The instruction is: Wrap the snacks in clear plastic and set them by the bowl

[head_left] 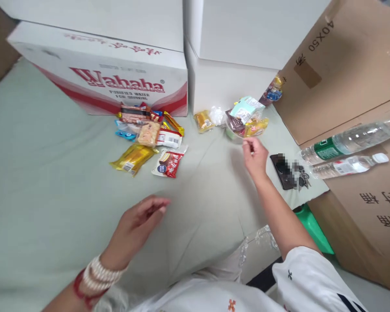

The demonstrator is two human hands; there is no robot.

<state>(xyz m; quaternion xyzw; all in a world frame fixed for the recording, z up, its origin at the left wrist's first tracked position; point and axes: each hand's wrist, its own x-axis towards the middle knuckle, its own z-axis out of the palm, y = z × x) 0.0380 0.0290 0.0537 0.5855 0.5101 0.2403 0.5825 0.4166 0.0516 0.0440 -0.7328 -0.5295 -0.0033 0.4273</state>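
Yellow-wrapped snack [256, 127] is lying at the near edge of a small bowl [231, 133], and the right hand [255, 157] is hovering just in front of it, fingertips pinched lightly together; whether anything is sitting between them cannot be told. The bowl itself is mostly hidden, heaped with packets: a pale mint packet [247, 108] is riding on top, a dark brown wrapper [234, 123] is leaning beside it. Bowl is sitting on the pale green cloth [35, 173], right against the foot of the plain white box [234, 82].

Left of the bowl, a small yellow packet [203, 121] and a crumpled clear wrapper [217, 115] are lying touching each other. Further left of the bowl, a loose pile of snacks [149, 125] is spreading out from the base of the Wahaha carton [117, 82]; a gold packet [133, 158] and a red-and-white packet [168, 163] are lying at its near edge.

Left hand [137, 225] is hanging low over bare cloth, well apart from the bowl, fingers loosely curled and gripping nothing; white beaded bracelets and a red band are circling the wrist.

Right of the bowl, a dark phone [282, 170] is resting flat with a bunch of keys [303, 177] touching it. Beyond that, two clear water bottles [347, 151] are lying on their sides atop a brown cardboard box [370, 203]. Behind the bowl to the right, another cardboard box [328, 60] is leaning, with a colourful packet [272, 92] wedged at its corner.
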